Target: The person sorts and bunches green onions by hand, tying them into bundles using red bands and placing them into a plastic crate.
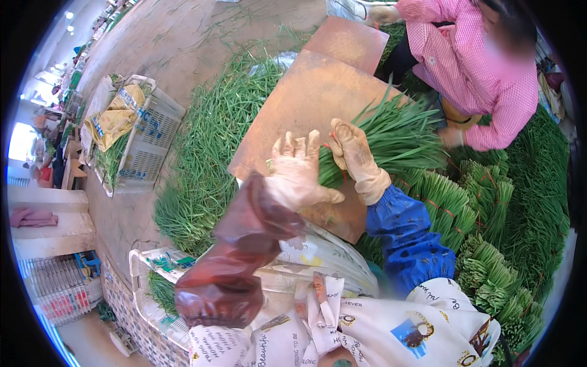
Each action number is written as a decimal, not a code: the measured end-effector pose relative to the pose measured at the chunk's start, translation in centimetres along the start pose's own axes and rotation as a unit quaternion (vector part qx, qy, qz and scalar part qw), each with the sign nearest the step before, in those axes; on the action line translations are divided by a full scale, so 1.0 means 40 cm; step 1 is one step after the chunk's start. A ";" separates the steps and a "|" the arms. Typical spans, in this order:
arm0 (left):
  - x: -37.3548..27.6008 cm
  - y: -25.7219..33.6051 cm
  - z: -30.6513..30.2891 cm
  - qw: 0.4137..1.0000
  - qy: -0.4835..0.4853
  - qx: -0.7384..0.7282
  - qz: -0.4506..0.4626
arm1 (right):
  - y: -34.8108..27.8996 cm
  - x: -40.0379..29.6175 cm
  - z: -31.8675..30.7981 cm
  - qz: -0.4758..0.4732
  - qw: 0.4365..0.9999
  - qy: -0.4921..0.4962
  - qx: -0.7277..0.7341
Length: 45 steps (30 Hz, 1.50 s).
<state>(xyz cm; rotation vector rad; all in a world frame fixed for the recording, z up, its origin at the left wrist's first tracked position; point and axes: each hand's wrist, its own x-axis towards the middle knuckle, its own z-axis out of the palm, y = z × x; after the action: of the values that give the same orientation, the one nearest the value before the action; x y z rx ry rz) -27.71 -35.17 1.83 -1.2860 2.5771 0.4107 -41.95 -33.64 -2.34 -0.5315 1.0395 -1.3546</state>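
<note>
A bunch of garlic chives (395, 133) lies across a rusty-brown board (293, 110) in front of me, its leaves fanned to the right. My right hand (357, 158), in a stained pale glove, is curled over the bunch beside red ties (345, 176). My left hand (296, 172), also gloved, is spread flat at the stalk end with nothing gripped. It hides much of that end, so whether it touches the stalks is unclear. A dark red sleeve cover is on my left arm, a blue one on my right.
Loose chives (215, 124) heap left of the board. Tied bunches (440, 202) are stacked at right. A co-worker in a pink checked top (458, 69) sits across, one gloved hand (451, 136) near the leaf tips. White plastic crates (151, 137) stand at left and below my left arm (158, 264).
</note>
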 end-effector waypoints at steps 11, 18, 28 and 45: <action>0.132 -0.066 -0.032 0.977 -0.130 -0.153 -0.077 | 0.063 -0.125 -0.032 -0.005 0.998 -0.003 -0.068; 0.109 0.006 0.038 0.986 0.131 0.101 0.014 | 0.024 -0.160 -0.019 -0.110 0.986 0.059 -0.108; 0.146 -0.004 0.117 0.995 0.078 0.063 -0.003 | 0.067 -0.206 -0.038 -0.205 0.851 -0.048 -0.481; 0.107 0.069 0.116 0.981 0.161 0.088 0.064 | 0.186 -0.312 -0.164 -0.147 0.785 -0.020 -0.601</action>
<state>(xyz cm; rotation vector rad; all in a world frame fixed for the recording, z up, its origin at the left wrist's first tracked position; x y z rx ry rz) -32.06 -35.13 -3.52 -1.2126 2.8937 -0.0108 -42.19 -18.73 -7.99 -1.7121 1.7862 -0.7497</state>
